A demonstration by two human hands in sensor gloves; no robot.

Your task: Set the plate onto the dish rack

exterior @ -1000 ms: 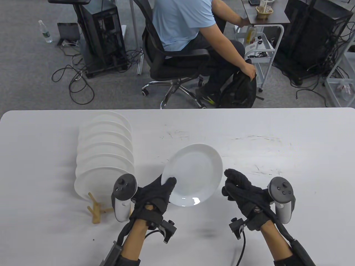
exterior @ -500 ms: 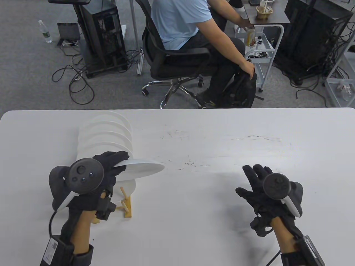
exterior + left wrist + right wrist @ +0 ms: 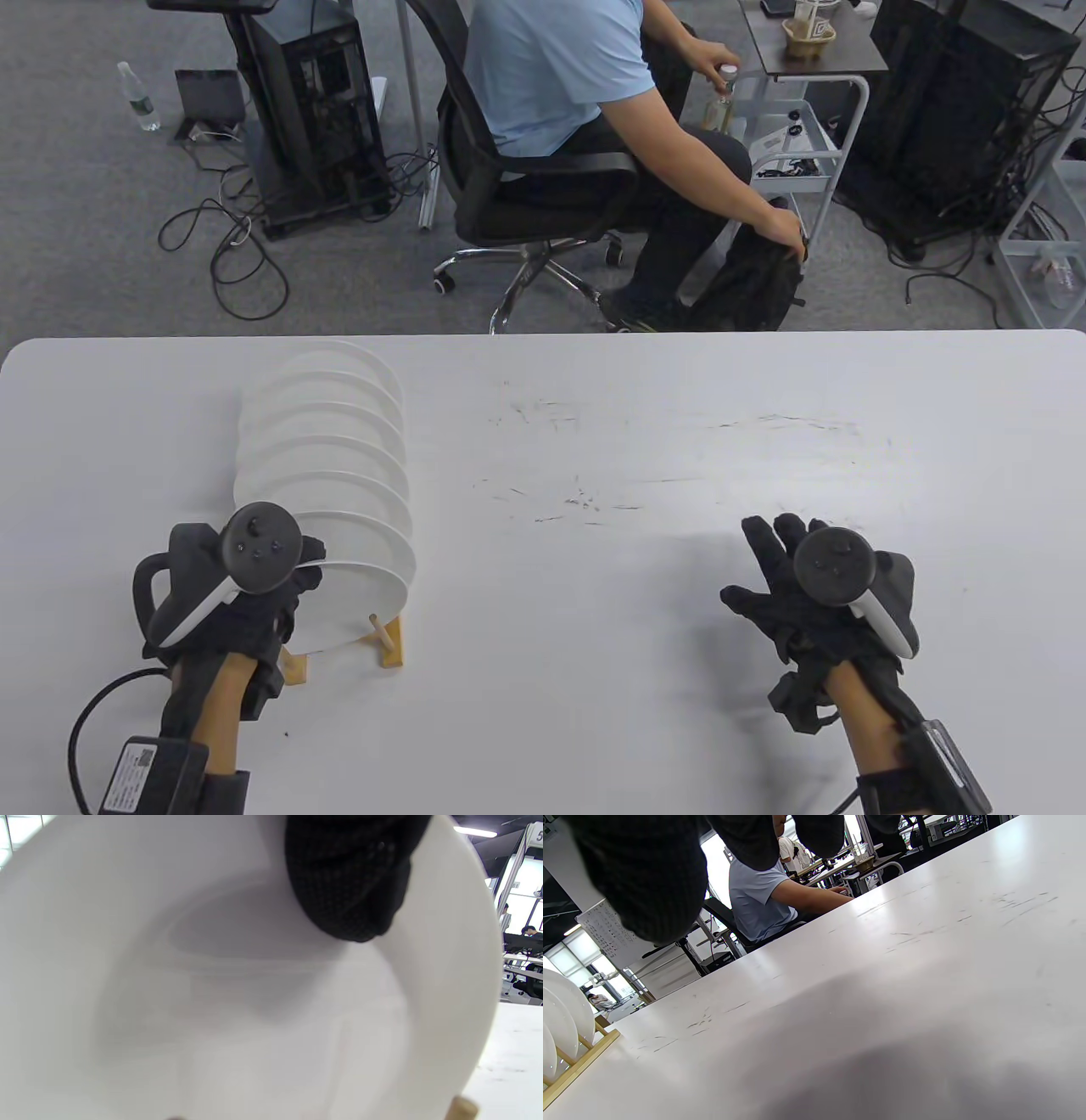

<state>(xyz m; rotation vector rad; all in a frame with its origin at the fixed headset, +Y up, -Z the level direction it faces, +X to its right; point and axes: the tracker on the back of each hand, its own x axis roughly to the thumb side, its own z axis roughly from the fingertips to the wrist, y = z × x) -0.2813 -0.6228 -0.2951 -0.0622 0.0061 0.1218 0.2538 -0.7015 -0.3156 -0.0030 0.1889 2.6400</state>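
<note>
A white plate (image 3: 361,598) stands on edge in the front slot of the wooden dish rack (image 3: 392,647), in front of several other white plates (image 3: 327,441). My left hand (image 3: 280,586) grips the plate's left rim. In the left wrist view the plate (image 3: 237,1005) fills the frame, with a gloved fingertip (image 3: 348,895) on its face. My right hand (image 3: 785,586) is empty, fingers spread, over the table at the right. In the right wrist view its fingers (image 3: 645,878) hang above the bare table.
The white table (image 3: 645,441) has scuff marks in the middle. A person in a blue shirt (image 3: 551,76) sits on an office chair beyond the far edge. The rack (image 3: 579,1063) shows at the left in the right wrist view.
My left hand carried the plate left from the table's middle, turned it upright and set it in the rack's front slot. My right hand let go and drew back to the right.
</note>
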